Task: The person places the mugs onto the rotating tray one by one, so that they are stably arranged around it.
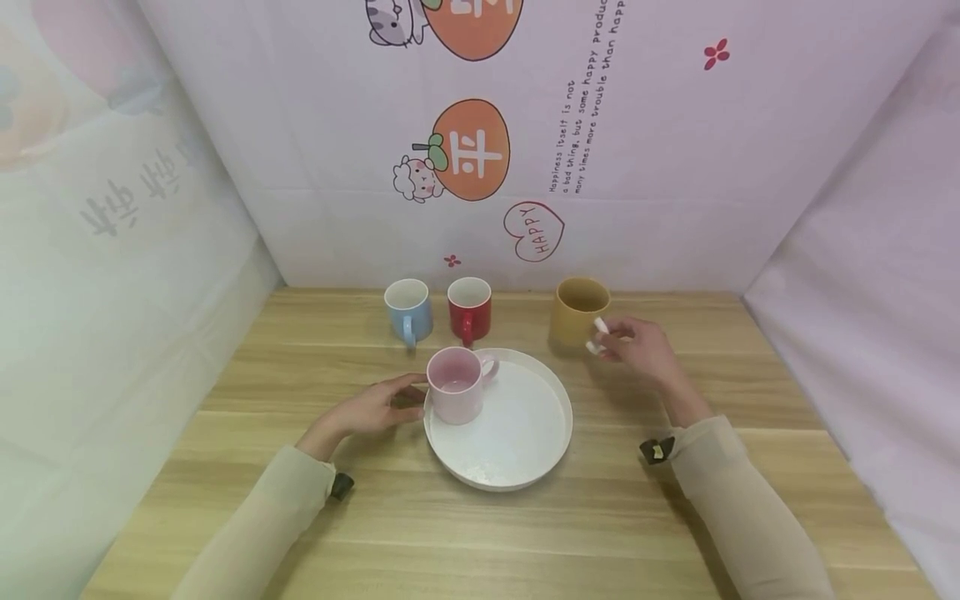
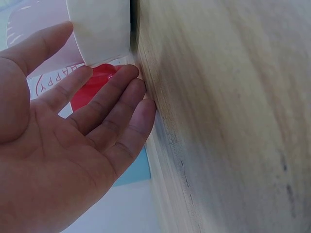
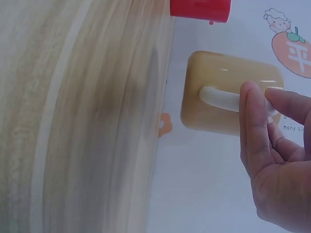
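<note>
A pink mug (image 1: 457, 392) stands upright on the left part of a round white tray (image 1: 528, 425), its handle turned to the right. My left hand (image 1: 378, 406) is beside the tray's left rim, with thumb and fingers spread and nothing held; in the left wrist view its fingertips (image 2: 127, 73) come close to the tray wall (image 2: 99, 29), and I cannot tell whether they touch. At the back right, my right hand (image 1: 636, 348) pinches the white handle (image 3: 221, 98) of a mustard-yellow mug (image 1: 576, 317) between thumb and fingers.
Behind the tray stand a light blue mug (image 1: 409, 310) and a red mug (image 1: 470, 308), handles towards me. A printed white cloth (image 1: 645, 167) hangs along the back edge of the wooden table (image 1: 480, 550), with more cloth at both sides.
</note>
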A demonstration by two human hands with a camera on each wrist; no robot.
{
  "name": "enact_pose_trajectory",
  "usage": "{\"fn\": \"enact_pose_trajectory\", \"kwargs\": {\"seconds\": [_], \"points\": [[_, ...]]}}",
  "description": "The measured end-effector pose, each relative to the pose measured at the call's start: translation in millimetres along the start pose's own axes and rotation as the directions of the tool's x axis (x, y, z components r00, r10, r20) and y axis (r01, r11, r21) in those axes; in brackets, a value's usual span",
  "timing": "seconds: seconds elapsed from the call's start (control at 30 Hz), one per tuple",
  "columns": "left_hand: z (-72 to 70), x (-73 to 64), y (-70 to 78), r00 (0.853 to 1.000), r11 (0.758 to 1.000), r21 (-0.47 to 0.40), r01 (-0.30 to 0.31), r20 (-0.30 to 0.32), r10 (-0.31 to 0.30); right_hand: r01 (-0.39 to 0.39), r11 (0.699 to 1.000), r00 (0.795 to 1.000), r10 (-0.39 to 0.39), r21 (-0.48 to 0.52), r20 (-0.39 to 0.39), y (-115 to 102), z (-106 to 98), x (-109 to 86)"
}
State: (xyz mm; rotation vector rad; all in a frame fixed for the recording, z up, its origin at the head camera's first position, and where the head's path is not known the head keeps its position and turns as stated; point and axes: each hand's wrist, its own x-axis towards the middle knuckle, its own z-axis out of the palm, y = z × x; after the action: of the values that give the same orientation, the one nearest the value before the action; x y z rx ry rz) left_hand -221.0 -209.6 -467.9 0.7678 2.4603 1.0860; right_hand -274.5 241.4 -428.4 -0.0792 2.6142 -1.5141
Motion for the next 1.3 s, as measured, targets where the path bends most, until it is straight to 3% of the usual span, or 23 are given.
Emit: {"fn": "enact_pose_trajectory", "kwargs": {"seconds": [0.17, 0.4, 1.3], "points": [[0.4, 0.0, 0.0, 1.000, 1.000, 0.002, -0.018, 0.000, 0.018, 0.018, 0.999, 1.000, -0.018, 0.027, 0.006, -4.5, 1.9, -5.5], [1.0, 0.1, 0.4, 1.000, 1.000, 0.002, 0.007, -0.001, -0.007, 0.045, 0.999, 0.999, -0.045, 0.020, 0.030, -12.2, 3.5, -14.9], [1.1, 0.1, 1.3, 1.000, 1.000, 0.004, 0.011, -0.005, -0.011, 0.145, 0.989, 0.988, -0.143, -0.022, 0.066, -23.1, 15.6, -35.7]]}}
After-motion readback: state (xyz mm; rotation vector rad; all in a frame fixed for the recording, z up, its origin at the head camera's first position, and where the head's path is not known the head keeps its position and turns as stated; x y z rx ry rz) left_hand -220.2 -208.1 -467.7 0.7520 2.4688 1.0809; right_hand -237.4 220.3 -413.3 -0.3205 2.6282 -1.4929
